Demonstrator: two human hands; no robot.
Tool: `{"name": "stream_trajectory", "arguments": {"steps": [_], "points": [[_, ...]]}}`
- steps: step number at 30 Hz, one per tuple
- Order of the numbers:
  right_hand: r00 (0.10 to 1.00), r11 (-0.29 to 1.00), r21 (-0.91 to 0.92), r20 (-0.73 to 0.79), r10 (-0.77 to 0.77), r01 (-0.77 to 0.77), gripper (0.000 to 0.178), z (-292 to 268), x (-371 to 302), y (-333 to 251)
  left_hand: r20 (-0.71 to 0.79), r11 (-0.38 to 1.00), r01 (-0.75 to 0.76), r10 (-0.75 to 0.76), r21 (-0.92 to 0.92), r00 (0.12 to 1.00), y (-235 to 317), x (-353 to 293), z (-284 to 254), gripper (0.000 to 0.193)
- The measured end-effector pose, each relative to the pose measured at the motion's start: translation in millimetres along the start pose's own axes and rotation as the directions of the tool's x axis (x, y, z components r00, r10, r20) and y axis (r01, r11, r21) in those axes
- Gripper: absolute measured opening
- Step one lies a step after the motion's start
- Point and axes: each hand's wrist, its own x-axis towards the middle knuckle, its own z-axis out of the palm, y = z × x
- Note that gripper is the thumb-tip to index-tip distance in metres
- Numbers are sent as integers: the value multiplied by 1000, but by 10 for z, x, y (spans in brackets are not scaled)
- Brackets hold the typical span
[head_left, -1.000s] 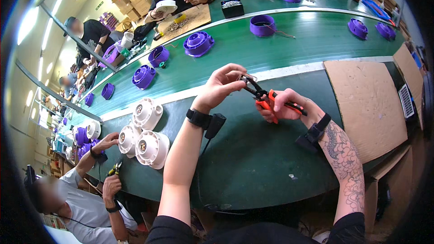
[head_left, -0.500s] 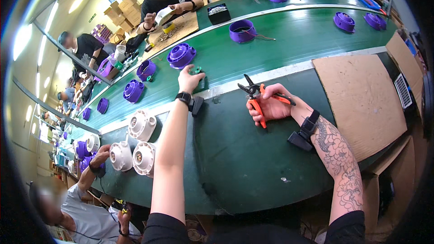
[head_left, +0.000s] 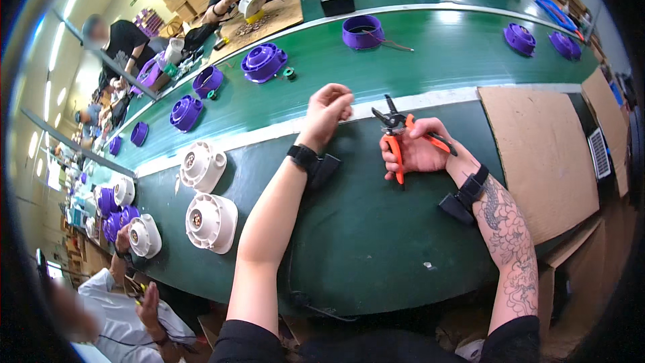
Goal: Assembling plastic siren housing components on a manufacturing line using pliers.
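My right hand grips orange-handled wire strippers, their black jaws apart and pointing away from me. My left hand is closed with curled fingers over the belt's near metal edge. Whatever it may hold is hidden. Beyond it, a small green coil lies on the green belt beside a purple round housing. An open purple ring-shaped housing with a thin wire trailing from it sits farther back. Two white housings stand on the dark table left of my left forearm.
A cardboard sheet covers the table at right, beside an open carton. More purple housings sit along the belt. At lower left, a co-worker's hand touches another white housing. Other people work across the belt.
My left hand has drawn back from beside the green coil toward me and to the right, its fingers curling. The co-worker's white housing has moved left. The view has shifted slightly.
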Motion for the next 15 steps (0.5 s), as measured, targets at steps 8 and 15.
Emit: {"name": "stream_trajectory", "arguments": {"steps": [8,15], "points": [[995,998,-46,-92,-44,40,67,10,-18,60,273,831,316,-207,-458,939,-231,-83,408,11],[992,995,-66,-100,-80,74,68,-7,-47,56,259,866,319,-230,-385,938,-286,-36,485,16]]}}
